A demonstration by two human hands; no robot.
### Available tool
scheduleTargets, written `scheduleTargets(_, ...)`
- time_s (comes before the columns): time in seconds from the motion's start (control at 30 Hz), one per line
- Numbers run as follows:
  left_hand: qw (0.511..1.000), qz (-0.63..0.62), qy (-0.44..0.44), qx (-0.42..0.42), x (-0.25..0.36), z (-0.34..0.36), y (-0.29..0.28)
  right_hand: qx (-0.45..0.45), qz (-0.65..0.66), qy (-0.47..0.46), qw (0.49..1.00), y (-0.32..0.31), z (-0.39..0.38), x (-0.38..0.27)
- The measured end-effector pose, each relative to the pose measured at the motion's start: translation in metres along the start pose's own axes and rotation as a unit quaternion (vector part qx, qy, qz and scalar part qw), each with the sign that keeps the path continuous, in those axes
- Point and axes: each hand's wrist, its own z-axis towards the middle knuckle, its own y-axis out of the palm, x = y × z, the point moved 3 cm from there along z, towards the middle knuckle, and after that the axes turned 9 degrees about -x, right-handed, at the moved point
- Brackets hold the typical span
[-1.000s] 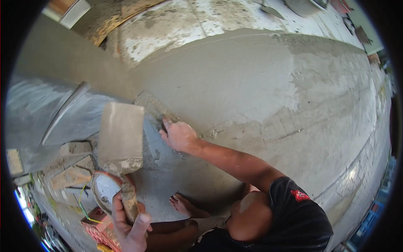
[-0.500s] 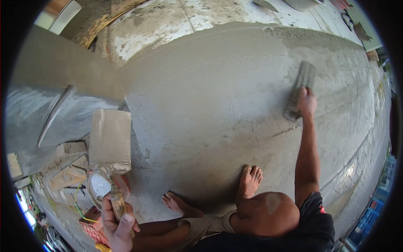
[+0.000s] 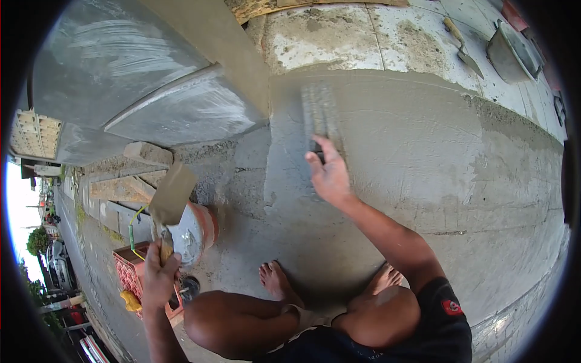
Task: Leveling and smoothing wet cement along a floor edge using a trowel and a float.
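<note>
My right hand (image 3: 331, 175) is closed round the dark handle of a long flat plastering trowel (image 3: 321, 109), blurred by motion. Its blade lies against the wet grey mortar surface (image 3: 411, 145), near the foot of the wall at the left. Off to the left, my left hand (image 3: 160, 279) grips the wooden handle of a brick trowel (image 3: 174, 195). That trowel's broad blade is coated in grey and points away from me, held above the ground beside a mortar-smeared bucket (image 3: 206, 225). Whether the blade touches the bucket I cannot tell.
A red plastic crate (image 3: 128, 270) with a yellow item (image 3: 130, 300) on its side stands near my left forearm. Wood offcuts (image 3: 118, 189) and a block (image 3: 149, 153) lie beyond. On the far tiles are another trowel (image 3: 462, 48) and a grey tub (image 3: 508, 55). My bare feet (image 3: 278, 281) rest on the slab.
The view has swung left. My right hand has swept the plastering trowel leftward across the mortar. My left hand still holds the brick trowel, whose blade is now tilted and appears smaller.
</note>
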Motion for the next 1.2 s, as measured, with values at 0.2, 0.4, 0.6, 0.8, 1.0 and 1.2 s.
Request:
scheduleTargets(0.2, 0.997, -0.024, 0.049, 0.056, -0.111, 0.006, -0.023, 0.102, -0.122, -0.031, 0.987, 0.080, 0.044, 0.004)
scheduleTargets(0.4, 0.997, -0.037, -0.046, 0.046, -0.163, 0.023, -0.046, 0.053, -0.003, 0.010, 0.999, -0.054, -0.027, 0.077)
scheduleTargets(0.6, 0.981, 0.151, -0.011, 0.119, -0.184, 0.023, -0.082, 0.249, -0.164, 0.178, 0.938, -0.268, -0.126, 0.086)
scheduleTargets(0.8, 0.952, 0.299, -0.031, 0.062, -0.187, 0.058, -0.086, 0.045, -0.239, 0.166, 0.955, -0.261, -0.129, 0.034)
scheduleTargets(1.0, 0.930, 0.363, -0.038, -0.049, -0.173, 0.060, -0.135, -0.124, -0.319, 0.216, 0.915, -0.180, -0.087, -0.026)
scheduleTargets(1.2, 0.889, 0.436, -0.142, -0.007, -0.162, 0.020, -0.179, -0.172, -0.289, 0.204, 0.919, -0.124, -0.045, -0.028)
